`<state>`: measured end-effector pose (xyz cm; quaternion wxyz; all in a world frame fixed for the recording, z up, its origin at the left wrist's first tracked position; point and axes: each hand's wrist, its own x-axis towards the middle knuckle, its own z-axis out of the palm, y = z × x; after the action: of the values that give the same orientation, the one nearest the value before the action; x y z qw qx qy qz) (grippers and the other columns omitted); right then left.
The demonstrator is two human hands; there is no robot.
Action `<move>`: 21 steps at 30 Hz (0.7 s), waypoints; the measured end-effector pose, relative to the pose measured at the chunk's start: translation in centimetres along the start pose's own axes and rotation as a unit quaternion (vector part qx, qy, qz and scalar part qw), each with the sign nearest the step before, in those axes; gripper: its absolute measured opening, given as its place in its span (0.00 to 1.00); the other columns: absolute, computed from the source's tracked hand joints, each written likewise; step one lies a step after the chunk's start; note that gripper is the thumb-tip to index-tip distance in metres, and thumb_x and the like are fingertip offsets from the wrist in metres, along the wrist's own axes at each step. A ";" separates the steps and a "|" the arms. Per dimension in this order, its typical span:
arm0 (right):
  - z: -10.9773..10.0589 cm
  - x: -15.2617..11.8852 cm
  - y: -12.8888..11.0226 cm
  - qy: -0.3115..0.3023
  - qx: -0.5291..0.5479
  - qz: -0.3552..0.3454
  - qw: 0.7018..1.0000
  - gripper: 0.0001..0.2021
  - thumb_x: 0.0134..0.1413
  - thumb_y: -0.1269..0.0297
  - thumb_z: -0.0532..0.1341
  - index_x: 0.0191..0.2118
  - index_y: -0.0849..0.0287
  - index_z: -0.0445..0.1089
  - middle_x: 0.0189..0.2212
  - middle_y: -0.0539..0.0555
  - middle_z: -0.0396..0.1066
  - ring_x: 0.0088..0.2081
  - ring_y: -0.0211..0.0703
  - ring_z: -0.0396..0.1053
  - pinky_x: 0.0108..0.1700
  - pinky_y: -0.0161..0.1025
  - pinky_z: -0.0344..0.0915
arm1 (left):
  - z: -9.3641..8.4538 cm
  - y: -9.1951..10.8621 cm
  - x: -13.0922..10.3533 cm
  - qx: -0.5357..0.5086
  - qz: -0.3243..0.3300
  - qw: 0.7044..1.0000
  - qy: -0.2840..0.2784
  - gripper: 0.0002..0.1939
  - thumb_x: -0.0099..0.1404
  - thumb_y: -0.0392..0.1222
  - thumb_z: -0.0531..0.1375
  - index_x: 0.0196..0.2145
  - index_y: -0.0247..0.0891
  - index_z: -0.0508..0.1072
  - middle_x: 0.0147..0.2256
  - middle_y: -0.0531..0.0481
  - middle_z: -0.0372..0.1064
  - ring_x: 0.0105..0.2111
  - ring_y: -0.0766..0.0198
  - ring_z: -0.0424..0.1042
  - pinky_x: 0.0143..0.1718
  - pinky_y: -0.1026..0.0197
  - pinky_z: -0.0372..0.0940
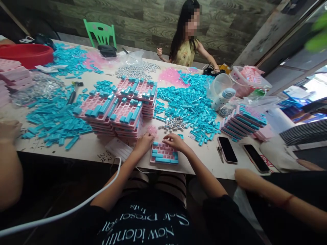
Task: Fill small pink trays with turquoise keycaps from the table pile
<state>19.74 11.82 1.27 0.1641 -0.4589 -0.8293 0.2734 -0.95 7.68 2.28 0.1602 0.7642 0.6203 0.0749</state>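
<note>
A small pink keyboard panel (165,154), partly fitted with blue keycaps, lies at the table's front edge before me. My right hand (176,141) reaches over its upper edge, fingers bent in a pinch; whatever is between the fingertips is too small to make out. To the panel's upper left, my left hand (144,142) has its fingers drawn together beside a little heap of clear pink bits (152,130). What it holds, if anything, is hidden. Just beyond both hands is a heap of small silvery parts (172,124).
Stacked pink panels (112,117) rise at my left. Loose blue keycaps (189,105) spread behind and right. A hammer (72,92), a bottle (226,97), two phones (227,149) and a white cable (84,200) are around. A co-worker's arm (268,194) is at right; another person (186,41) is across.
</note>
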 end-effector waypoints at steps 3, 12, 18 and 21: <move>-0.3 0.9 0.5 0.075 -0.059 0.032 0.995 0.13 0.55 0.62 0.59 0.45 0.58 0.70 0.37 0.55 0.69 0.31 0.37 0.66 0.38 0.36 0.62 | 0.3 -0.3 0.2 0.002 0.002 1.000 0.002 0.14 0.67 0.42 0.48 0.43 0.42 0.71 0.45 0.45 0.64 0.40 0.60 0.69 0.36 0.61 0.61; 1.0 3.5 1.9 0.088 -0.039 0.027 0.995 0.09 0.54 0.69 0.58 0.39 0.59 0.73 0.37 0.56 0.66 0.35 0.41 0.67 0.41 0.37 0.63 | 1.6 -1.2 1.3 -0.141 -0.014 0.989 0.048 0.09 0.63 0.35 0.52 0.36 0.35 0.72 0.41 0.42 0.66 0.42 0.60 0.69 0.44 0.61 0.61; 0.7 2.9 2.4 0.103 0.027 0.020 0.994 0.10 0.49 0.72 0.59 0.39 0.61 0.73 0.32 0.55 0.70 0.33 0.41 0.68 0.39 0.39 0.65 | 1.3 -1.5 1.5 -0.188 -0.018 0.980 0.061 0.12 0.62 0.32 0.51 0.40 0.32 0.72 0.40 0.41 0.70 0.43 0.59 0.69 0.47 0.59 0.61; 0.1 1.5 1.6 0.104 0.072 0.021 0.992 0.10 0.52 0.67 0.58 0.40 0.60 0.73 0.33 0.55 0.72 0.31 0.39 0.69 0.34 0.36 0.66 | 0.7 -0.9 1.6 -0.224 -0.028 0.972 0.067 0.13 0.62 0.33 0.50 0.39 0.33 0.72 0.38 0.43 0.72 0.40 0.60 0.70 0.45 0.60 0.62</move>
<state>19.97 13.78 0.19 0.2761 -0.4888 -0.7764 0.2863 -1.21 9.33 1.20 0.2876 0.6845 0.6183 0.2579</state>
